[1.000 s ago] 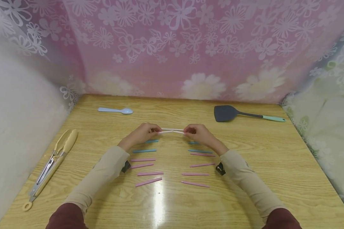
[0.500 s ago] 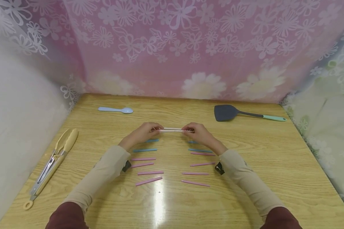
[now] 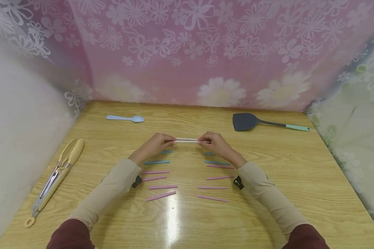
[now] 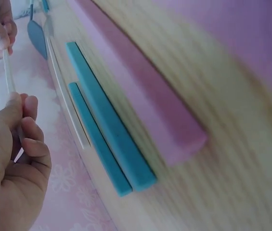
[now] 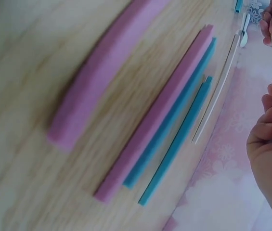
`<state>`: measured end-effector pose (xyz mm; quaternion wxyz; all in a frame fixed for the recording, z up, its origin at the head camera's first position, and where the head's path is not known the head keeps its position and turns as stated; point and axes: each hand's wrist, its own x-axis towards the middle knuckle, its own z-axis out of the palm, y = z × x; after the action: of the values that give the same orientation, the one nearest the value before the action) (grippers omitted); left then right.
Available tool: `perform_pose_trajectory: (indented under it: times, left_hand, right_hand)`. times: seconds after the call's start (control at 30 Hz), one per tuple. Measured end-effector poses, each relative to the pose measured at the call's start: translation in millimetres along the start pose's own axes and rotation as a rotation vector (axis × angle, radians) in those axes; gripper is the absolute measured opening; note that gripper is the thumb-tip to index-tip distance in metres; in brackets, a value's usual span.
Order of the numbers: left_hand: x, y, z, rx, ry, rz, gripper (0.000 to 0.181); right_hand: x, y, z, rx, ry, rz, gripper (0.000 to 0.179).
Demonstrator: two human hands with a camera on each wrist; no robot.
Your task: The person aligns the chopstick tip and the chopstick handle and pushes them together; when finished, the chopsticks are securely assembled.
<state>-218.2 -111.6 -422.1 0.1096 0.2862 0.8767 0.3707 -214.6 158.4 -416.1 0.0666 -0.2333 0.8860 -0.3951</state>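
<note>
My left hand (image 3: pixel 153 146) and right hand (image 3: pixel 219 146) face each other above the table, each pinching one end of a slim white stick (image 3: pixel 187 141) between thumb and fingers. It runs straight from hand to hand; its ends are partly hidden by the fingers. In the left wrist view the held stick (image 4: pixel 8 72) is raised off the wood. Just behind it, a second white stick (image 4: pixel 66 91) lies on the table. Blue sticks (image 3: pixel 157 162) and pink sticks (image 3: pixel 163 187) lie in two columns nearer my body, one column by each forearm.
Yellow-tipped tongs (image 3: pixel 57 176) lie at the left of the wooden table (image 3: pixel 187 224). A pale blue spoon (image 3: pixel 125 118) is at the back left, a dark spatula (image 3: pixel 245 122) with a green handle at the back right. A pink floral cloth (image 3: pixel 187 62) hangs behind.
One second ago the held white stick formed a shallow peak where two pieces met in the middle. It is straight now, and my right fingers have moved slightly left.
</note>
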Motion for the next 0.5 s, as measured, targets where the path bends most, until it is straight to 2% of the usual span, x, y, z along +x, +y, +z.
perform_pose_trajectory:
  times: [0.23, 0.5]
  left_hand:
    - [-3.0, 4.6, -1.1, 0.008, 0.017, 0.049, 0.030]
    - [-3.9, 10.5, -3.1, 0.050, 0.048, 0.024, 0.031]
  right_hand:
    - [-0.8, -3.3, 0.9, 0.019, 0.013, 0.013, 0.018]
    - [-1.7, -8.8, 2.0, 0.037, 0.048, -0.021, 0.018]
